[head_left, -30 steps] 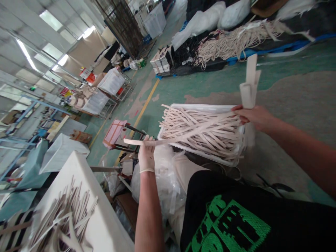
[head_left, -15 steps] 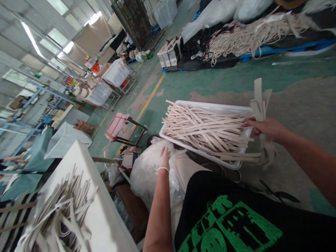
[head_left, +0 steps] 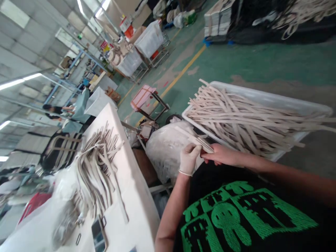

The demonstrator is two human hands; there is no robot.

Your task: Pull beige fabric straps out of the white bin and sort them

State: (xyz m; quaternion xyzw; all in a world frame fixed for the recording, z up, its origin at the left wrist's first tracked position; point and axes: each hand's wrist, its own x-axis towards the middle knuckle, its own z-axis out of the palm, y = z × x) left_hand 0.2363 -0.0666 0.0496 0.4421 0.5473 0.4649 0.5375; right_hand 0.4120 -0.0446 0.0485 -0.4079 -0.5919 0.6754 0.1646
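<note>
A small bunch of beige fabric strips (head_left: 206,145) is held in front of my body. My left hand (head_left: 189,158), in a white glove, pinches the bunch near its middle. Bare and closed, my right hand (head_left: 223,154) grips the same strips beside the glove. Just beyond my right hand, a white plastic tub (head_left: 275,94) holds a large heap of similar strips (head_left: 241,119). Clear plastic sheeting (head_left: 162,150) lies under and behind my left hand.
To the left, a white table (head_left: 139,196) carries a tied bundle of strips (head_left: 91,171) and a phone (head_left: 99,234). A pink-topped stool (head_left: 143,98) stands ahead on the green floor. Another person (head_left: 54,110) is at the far left.
My right hand has moved left from the tub's far end, bringing strips in front of me. My left hand has come to them and now pinches them. The view has turned left.
</note>
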